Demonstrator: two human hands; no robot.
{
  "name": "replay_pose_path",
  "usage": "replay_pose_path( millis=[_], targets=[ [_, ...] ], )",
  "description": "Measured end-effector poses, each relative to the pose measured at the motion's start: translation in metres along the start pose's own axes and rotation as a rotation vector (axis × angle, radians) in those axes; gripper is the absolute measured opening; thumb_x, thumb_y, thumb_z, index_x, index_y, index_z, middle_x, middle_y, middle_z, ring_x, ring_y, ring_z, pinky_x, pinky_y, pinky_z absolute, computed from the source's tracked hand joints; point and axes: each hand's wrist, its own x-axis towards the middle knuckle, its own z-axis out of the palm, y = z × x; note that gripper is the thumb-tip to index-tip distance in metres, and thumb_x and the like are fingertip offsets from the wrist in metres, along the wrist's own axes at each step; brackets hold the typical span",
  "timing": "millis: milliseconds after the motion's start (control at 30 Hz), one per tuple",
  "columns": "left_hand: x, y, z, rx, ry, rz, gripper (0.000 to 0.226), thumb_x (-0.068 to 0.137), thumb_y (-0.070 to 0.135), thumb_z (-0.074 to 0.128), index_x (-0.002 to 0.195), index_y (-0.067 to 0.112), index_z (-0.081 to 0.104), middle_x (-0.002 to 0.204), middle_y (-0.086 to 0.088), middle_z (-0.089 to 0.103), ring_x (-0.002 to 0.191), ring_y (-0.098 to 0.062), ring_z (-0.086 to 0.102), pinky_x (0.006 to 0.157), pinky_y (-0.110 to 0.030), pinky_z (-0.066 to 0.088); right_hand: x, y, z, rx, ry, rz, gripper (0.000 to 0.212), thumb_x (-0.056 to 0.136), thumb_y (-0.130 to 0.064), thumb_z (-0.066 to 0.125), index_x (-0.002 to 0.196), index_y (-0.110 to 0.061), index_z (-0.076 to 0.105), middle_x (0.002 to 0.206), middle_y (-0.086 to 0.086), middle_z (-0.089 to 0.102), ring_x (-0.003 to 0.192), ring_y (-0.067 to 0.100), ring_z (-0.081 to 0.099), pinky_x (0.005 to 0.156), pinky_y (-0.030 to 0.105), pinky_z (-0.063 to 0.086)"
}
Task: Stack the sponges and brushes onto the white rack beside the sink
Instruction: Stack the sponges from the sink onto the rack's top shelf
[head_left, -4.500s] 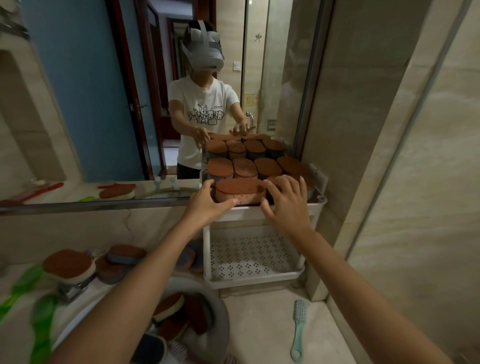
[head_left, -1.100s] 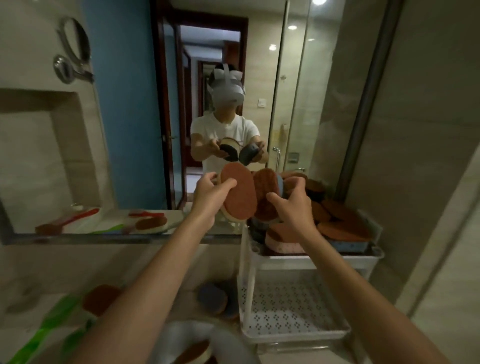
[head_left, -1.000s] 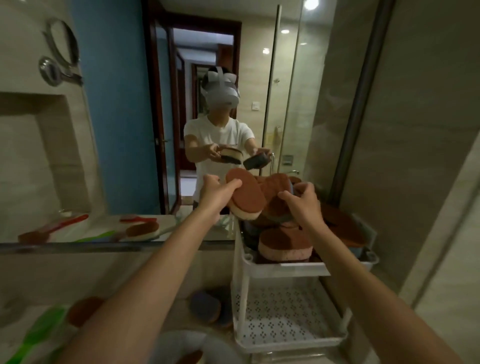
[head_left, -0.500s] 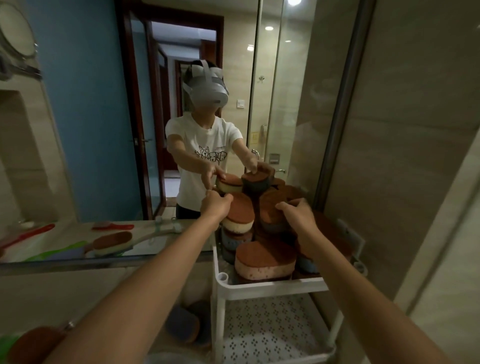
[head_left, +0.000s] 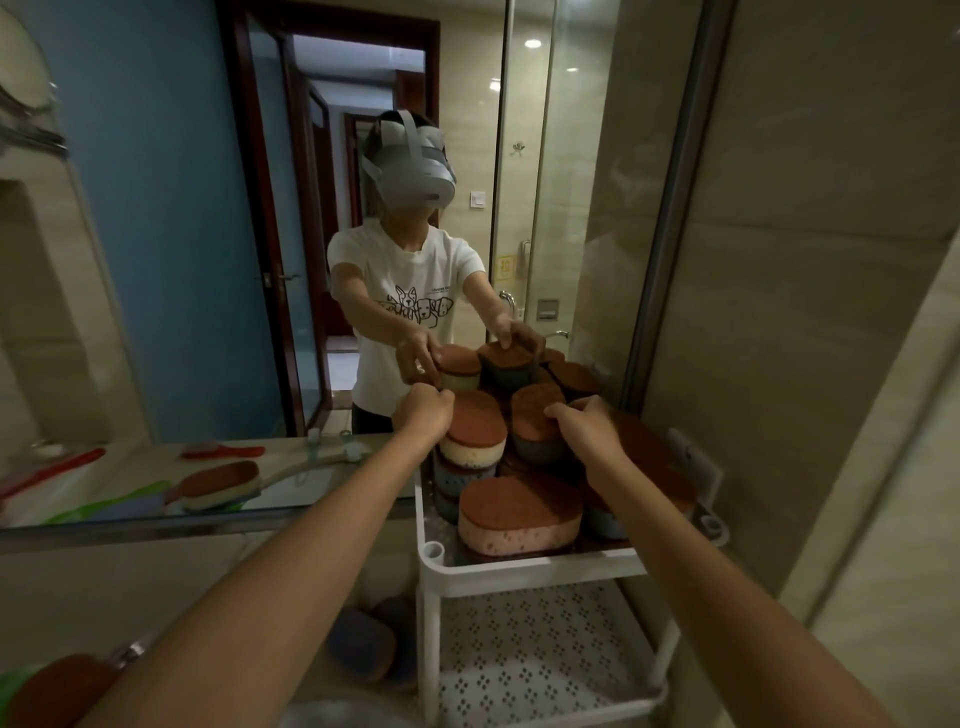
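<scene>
The top tier of the white rack (head_left: 519, 569), against the mirror (head_left: 156, 260), is heaped with brown-topped sponges (head_left: 519, 501). On it the cream-based sponge (head_left: 478, 441) rests on the left stack and the grey-based sponge (head_left: 535, 441) on the right, their long axes running away from the person. A second ago both were held tilted above the heap. The left hand (head_left: 423, 415) has its grip curled round the cream one's near end, and the right hand (head_left: 584, 426) has its grip round the grey one's.
</scene>
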Motion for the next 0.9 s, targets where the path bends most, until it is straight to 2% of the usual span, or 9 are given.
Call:
replay_pose_path(
  millis=[167, 267, 333, 467, 633, 733, 800, 867, 900],
  targets=[
    [0.001, 0.001, -0.002, -0.056, -0.025, -0.059, 0.042, 0.099, 0.024, 0.03, 0.119, -0.002, 0.056, 0.12, -0.022, 0.059, 0.11, -0.034, 0.056, 0.075, -0.033, 0.039, 0.0, 0.0, -0.002, 0.071, 0.004, -0.022, 0.037, 0.092, -0.026, 0.053, 0.125, -0.013, 0.043, 0.124, 0.011, 0.052, 0.094, 0.021, 0.05, 0.078, 0.033, 0.047],
    [-0.005, 0.002, 0.002, -0.324, -0.132, -0.156, 0.049, 0.099, 0.029, 0.031, 0.14, 0.004, 0.039, 0.137, -0.015, 0.049, 0.123, -0.031, 0.049, 0.093, -0.035, 0.042, -0.001, 0.0, 0.002, 0.047, -0.037, -0.04, 0.04, 0.093, -0.027, 0.05, 0.131, -0.017, 0.041, 0.128, 0.009, 0.049, 0.107, 0.024, 0.052, 0.084, 0.034, 0.047],
    [-0.01, 0.004, 0.004, -0.511, -0.203, -0.201, 0.053, 0.097, 0.033, 0.036, 0.144, 0.01, 0.032, 0.141, -0.011, 0.046, 0.126, -0.028, 0.047, 0.105, -0.037, 0.04, -0.004, 0.0, 0.006, -0.001, -0.07, -0.064, 0.043, 0.094, -0.028, 0.048, 0.135, -0.019, 0.039, 0.131, 0.01, 0.048, 0.115, 0.027, 0.051, 0.09, 0.036, 0.046],
    [-0.012, 0.001, 0.01, -0.593, -0.233, -0.223, 0.06, 0.092, 0.036, 0.044, 0.146, 0.013, 0.029, 0.145, -0.01, 0.043, 0.128, -0.028, 0.047, 0.108, -0.043, 0.04, -0.005, -0.003, 0.01, -0.12, -0.079, -0.126, 0.045, 0.097, -0.027, 0.039, 0.141, -0.017, 0.035, 0.134, 0.011, 0.047, 0.118, 0.029, 0.05, 0.09, 0.036, 0.044],
    [-0.011, 0.0, 0.008, -0.599, -0.207, -0.204, 0.054, 0.096, 0.024, 0.044, 0.146, 0.013, 0.027, 0.142, -0.012, 0.046, 0.126, -0.028, 0.049, 0.106, -0.04, 0.041, -0.005, -0.006, 0.013, -0.127, -0.127, -0.103, 0.048, 0.099, -0.025, 0.035, 0.146, -0.016, 0.029, 0.143, 0.01, 0.04, 0.124, 0.028, 0.046, 0.093, 0.035, 0.042],
    [-0.011, -0.001, 0.009, -0.546, -0.186, -0.191, 0.058, 0.096, 0.018, 0.043, 0.148, 0.009, 0.018, 0.145, -0.013, 0.04, 0.129, -0.029, 0.045, 0.106, -0.04, 0.04, -0.006, -0.004, 0.013, -0.168, -0.128, -0.122, 0.046, 0.1, -0.025, 0.034, 0.145, -0.014, 0.03, 0.145, 0.011, 0.04, 0.127, 0.029, 0.044, 0.095, 0.035, 0.042],
    [-0.011, -0.002, 0.011, -0.488, -0.166, -0.172, 0.058, 0.096, 0.015, 0.042, 0.148, 0.009, 0.016, 0.146, -0.014, 0.038, 0.13, -0.029, 0.043, 0.108, -0.041, 0.039, -0.007, -0.003, 0.013, -0.253, -0.118, -0.179, 0.039, 0.099, -0.024, 0.035, 0.136, -0.011, 0.041, 0.129, 0.017, 0.052, 0.114, 0.031, 0.054, 0.085, 0.036, 0.045],
    [-0.013, -0.002, 0.014, -0.451, -0.144, -0.14, 0.057, 0.095, 0.013, 0.043, 0.146, 0.009, 0.018, 0.145, -0.015, 0.039, 0.13, -0.029, 0.043, 0.108, -0.041, 0.039, -0.007, 0.0, 0.013, -0.337, -0.106, -0.226, 0.025, 0.097, -0.026, 0.037, 0.114, -0.014, 0.05, 0.106, 0.018, 0.055, 0.09, 0.029, 0.058, 0.069, 0.033, 0.042],
    [-0.014, -0.002, 0.015, -0.442, -0.137, -0.124, 0.057, 0.095, 0.013, 0.043, 0.146, 0.009, 0.019, 0.145, -0.014, 0.039, 0.13, -0.029, 0.043, 0.108, -0.041, 0.039, -0.005, 0.002, 0.014, -0.377, -0.096, -0.236, 0.022, 0.095, -0.029, 0.039, 0.108, -0.014, 0.05, 0.108, 0.017, 0.053, 0.086, 0.027, 0.055, 0.068, 0.033, 0.041]
  ],
)
